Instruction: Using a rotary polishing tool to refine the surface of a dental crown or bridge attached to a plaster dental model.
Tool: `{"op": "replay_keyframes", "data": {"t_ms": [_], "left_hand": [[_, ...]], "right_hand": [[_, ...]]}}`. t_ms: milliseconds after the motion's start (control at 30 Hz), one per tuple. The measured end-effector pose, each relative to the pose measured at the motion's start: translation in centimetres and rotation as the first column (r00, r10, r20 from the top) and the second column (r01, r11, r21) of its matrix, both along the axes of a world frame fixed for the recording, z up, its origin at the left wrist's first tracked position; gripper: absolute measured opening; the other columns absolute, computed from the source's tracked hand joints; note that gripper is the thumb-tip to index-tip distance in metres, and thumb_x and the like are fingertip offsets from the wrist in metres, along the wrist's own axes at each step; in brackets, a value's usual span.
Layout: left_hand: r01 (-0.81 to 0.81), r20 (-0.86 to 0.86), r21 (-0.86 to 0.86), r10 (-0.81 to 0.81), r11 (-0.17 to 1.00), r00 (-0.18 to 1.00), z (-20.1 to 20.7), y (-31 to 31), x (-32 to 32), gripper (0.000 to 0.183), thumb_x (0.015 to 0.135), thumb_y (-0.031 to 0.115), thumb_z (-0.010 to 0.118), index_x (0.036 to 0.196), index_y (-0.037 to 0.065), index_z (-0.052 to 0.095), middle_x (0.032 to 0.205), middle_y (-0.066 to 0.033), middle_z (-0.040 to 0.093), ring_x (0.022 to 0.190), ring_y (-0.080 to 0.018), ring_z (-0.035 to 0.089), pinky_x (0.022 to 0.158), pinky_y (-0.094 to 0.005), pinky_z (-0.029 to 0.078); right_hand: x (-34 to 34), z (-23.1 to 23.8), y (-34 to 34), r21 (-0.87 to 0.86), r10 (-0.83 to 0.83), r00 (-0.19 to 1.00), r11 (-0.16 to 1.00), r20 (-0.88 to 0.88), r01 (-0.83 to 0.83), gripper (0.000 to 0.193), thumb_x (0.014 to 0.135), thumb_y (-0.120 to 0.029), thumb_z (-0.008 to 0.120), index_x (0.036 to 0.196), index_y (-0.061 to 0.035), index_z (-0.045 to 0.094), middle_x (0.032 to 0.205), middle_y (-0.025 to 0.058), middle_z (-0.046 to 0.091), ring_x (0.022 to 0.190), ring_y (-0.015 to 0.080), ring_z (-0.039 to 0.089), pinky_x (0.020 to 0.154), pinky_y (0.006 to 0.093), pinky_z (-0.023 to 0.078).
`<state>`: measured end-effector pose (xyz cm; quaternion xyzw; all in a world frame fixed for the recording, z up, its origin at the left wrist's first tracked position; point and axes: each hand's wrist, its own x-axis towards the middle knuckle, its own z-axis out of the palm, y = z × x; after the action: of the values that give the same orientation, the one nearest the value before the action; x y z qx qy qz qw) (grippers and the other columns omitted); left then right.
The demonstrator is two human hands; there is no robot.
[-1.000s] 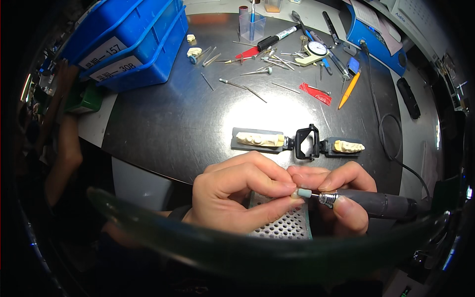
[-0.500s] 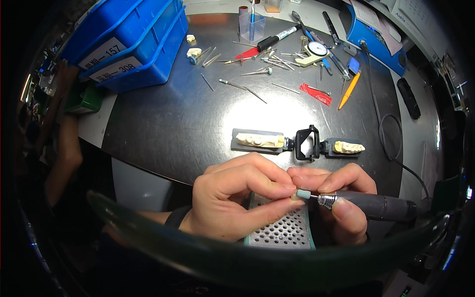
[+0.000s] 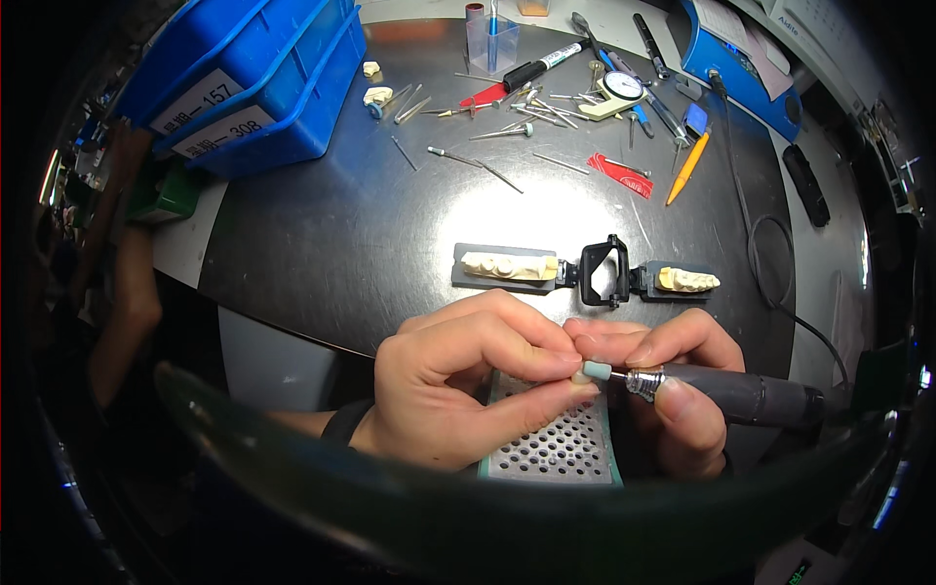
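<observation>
My left hand [image 3: 453,375] pinches a tiny pale piece, perhaps a dental crown [image 3: 581,378], between thumb and fingertips; most of it is hidden. My right hand [image 3: 692,385] is wrapped round a dark rotary handpiece [image 3: 756,397] with a silver collar. Its pale green grinding stone [image 3: 598,371] points left and meets the pale piece at my left fingertips. The fingertips of both hands touch. Beneath them is a perforated metal plate [image 3: 556,450] with a green edge. Just beyond my hands lies an opened black hinged articulator [image 3: 583,275], bearing a longer tooth model [image 3: 507,266] and a shorter one [image 3: 688,281].
Stacked blue bins [image 3: 263,97] stand at the far left. Several burs [image 3: 502,132], a marker [image 3: 546,66], a dial gauge [image 3: 622,88] and an orange pen [image 3: 688,168] lie across the back. A cable [image 3: 749,205] loops down the right side from a blue box [image 3: 746,73].
The view has shifted slightly, so the table things sit a little higher in the picture. Both hands keep their grips, with the grinding stone tilted slightly differently against the pale piece.
</observation>
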<state>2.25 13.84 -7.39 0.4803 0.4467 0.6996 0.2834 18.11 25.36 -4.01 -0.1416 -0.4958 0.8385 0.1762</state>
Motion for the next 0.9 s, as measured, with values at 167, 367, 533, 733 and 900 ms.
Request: {"op": "replay_keyframes", "data": {"t_ms": [167,367,533,733,900], "left_hand": [[0.02,0.031,0.013,-0.02,1.0,0.999,0.07,0.31,0.37,0.023,0.069,-0.013,0.074,0.084,-0.001,0.06,0.091,-0.016,0.062,0.082,-0.0163,0.063,0.075,-0.0278,0.052],[-0.047,0.112,-0.026,0.05,0.999,0.993,0.28,0.02,0.6,0.018,0.068,-0.013,0.075,0.079,-0.003,0.064,0.085,-0.0134,0.065,0.081,-0.0161,0.065,0.071,-0.0262,0.051],[-0.04,0.113,-0.025,0.042,0.999,0.993,0.32,0.12,0.63,0.019,0.068,-0.012,0.075,0.079,-0.003,0.064,0.085,-0.0134,0.065,0.081,-0.0159,0.065,0.071,-0.0261,0.051],[0.015,0.004,-0.002,-0.015,1.0,1.0,0.13,0.02,0.14,0.024,0.07,-0.012,0.074,0.085,-0.001,0.059,0.091,-0.016,0.061,0.083,-0.0161,0.063,0.076,-0.0278,0.052],[-0.032,0.085,-0.027,0.034,0.999,0.996,0.27,0.0,0.28,0.02,0.068,-0.013,0.074,0.082,-0.004,0.064,0.085,-0.0138,0.065,0.081,-0.0169,0.065,0.072,-0.0264,0.052]], "right_hand": [[0.54,0.22,-0.04,0.058,-0.024,1.0,0.998,0.005,0.024,0.028,0.086,-0.016,0.056,0.105,0.0027,0.049,0.12,0.0309,0.054,0.124,0.0351,0.046,0.109,0.0488,0.03],[0.2,0.15,-0.31,0.095,-0.011,1.0,0.995,0.002,0.01,0.028,0.087,-0.017,0.054,0.105,0.0036,0.049,0.12,0.0315,0.054,0.124,0.036,0.046,0.11,0.0492,0.029],[0.29,0.26,0.06,0.052,0.017,1.0,0.999,0.003,-0.017,0.029,0.087,-0.017,0.054,0.106,0.0042,0.049,0.12,0.0317,0.053,0.125,0.0366,0.045,0.11,0.0496,0.029],[0.26,0.17,0.04,0.083,0.018,1.0,0.996,-0.009,-0.017,0.028,0.086,-0.017,0.055,0.105,0.0036,0.049,0.12,0.0315,0.054,0.124,0.0368,0.046,0.11,0.05,0.029],[0.28,-0.45,0.27,0.102,0.032,0.999,0.994,-0.04,-0.028,0.027,0.086,-0.016,0.056,0.104,0.0025,0.049,0.121,0.0311,0.054,0.123,0.036,0.047,0.109,0.0503,0.03]]}}
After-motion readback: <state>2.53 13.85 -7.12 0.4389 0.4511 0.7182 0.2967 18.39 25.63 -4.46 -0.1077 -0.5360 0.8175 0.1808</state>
